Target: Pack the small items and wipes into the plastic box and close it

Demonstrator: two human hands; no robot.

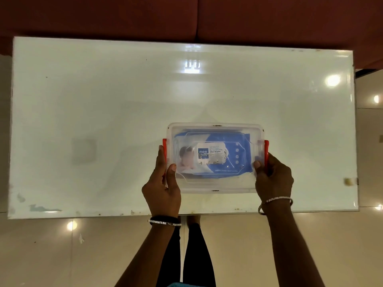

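Observation:
A clear plastic box [215,184] with its transparent lid on sits near the front edge of the white table [103,104]. Through the lid I see a blue pack of wet wipes [230,160] lying flat inside. Small items are not visible. A red latch [164,146] is on the box's left end and another red latch [266,148] on its right end. My left hand [163,183] grips the left end, thumb on the lid, fingers over the latch. My right hand [273,177] grips the right end the same way.
The glossy table top reflects ceiling lights. A small pale object [349,181] lies at the table's right edge. A dark red sofa [186,17] stands behind the table. Tiled floor and my legs [186,255] show below the front edge.

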